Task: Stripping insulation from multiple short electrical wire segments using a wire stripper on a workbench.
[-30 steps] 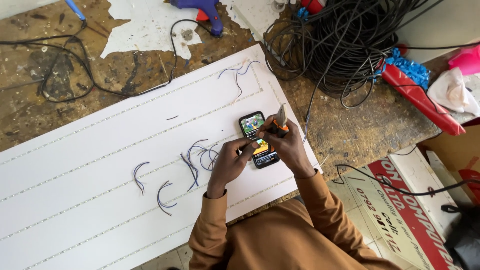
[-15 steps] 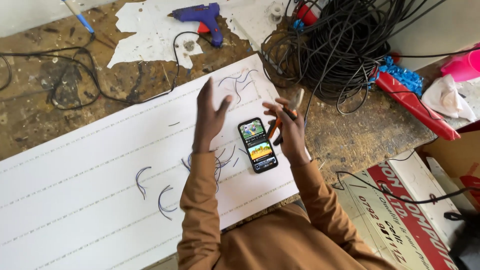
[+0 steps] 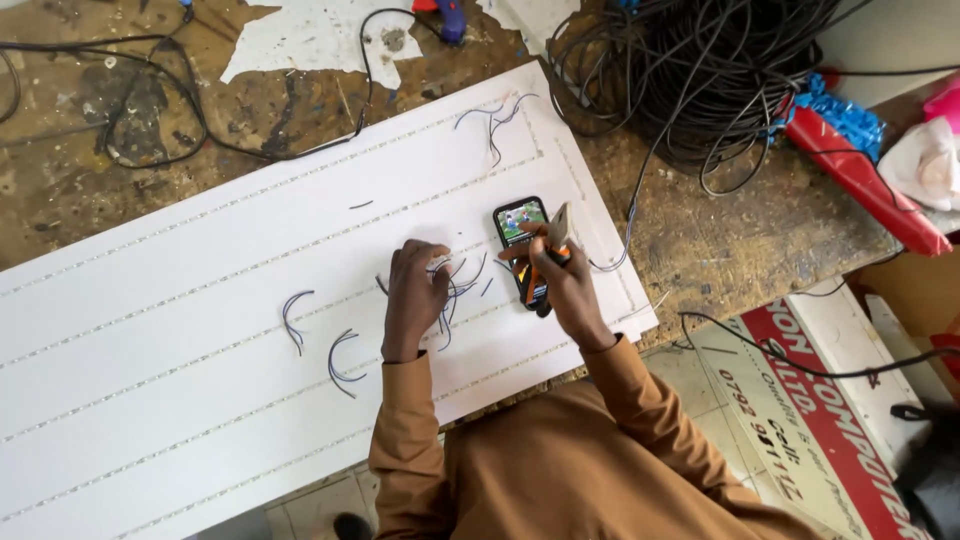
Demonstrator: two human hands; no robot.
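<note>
Phone: a dark, flat smartphone with a lit screen lies on the white panel near the panel's right edge, partly under the right hand.
Right hand: the right hand reaches forward from a bent brown sleeve, fingers curled shut around orange-handled pliers, whose metal tip points up over the phone; its index finger touches the screen.
Left hand: the left hand lies palm down just left of the phone, arm straight along the panel, fingers bent and closed loosely on a tangle of short wire pieces.
Panel: smooth, rigid, white, crossed by dotted rows; loose curved wire offcuts lie towards its middle.
Table: a rough, stained wooden bench carries the panel, with a coil of black cable at its far right corner.
</note>
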